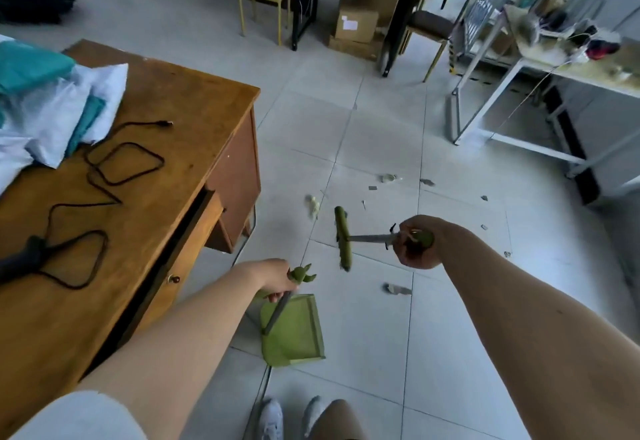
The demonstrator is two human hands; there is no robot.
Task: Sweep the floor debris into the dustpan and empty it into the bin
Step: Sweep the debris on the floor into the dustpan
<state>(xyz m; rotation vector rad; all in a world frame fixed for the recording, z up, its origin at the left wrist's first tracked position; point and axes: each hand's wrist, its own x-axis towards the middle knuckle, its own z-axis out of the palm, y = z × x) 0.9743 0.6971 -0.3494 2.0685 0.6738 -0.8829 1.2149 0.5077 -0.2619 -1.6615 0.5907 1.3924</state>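
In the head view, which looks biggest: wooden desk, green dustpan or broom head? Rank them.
1. wooden desk
2. green dustpan
3. broom head
The dustpan is nearer the camera, so that gap is unsure.

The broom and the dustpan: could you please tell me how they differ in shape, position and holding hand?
The broom is held by the right hand; the dustpan by the left hand. The broom's head is a narrow bar; the dustpan is a broad tray. The broom sits farther out, among the debris; the dustpan lies nearer the shoes, with no debris seen in it. Both are green with grey handles.
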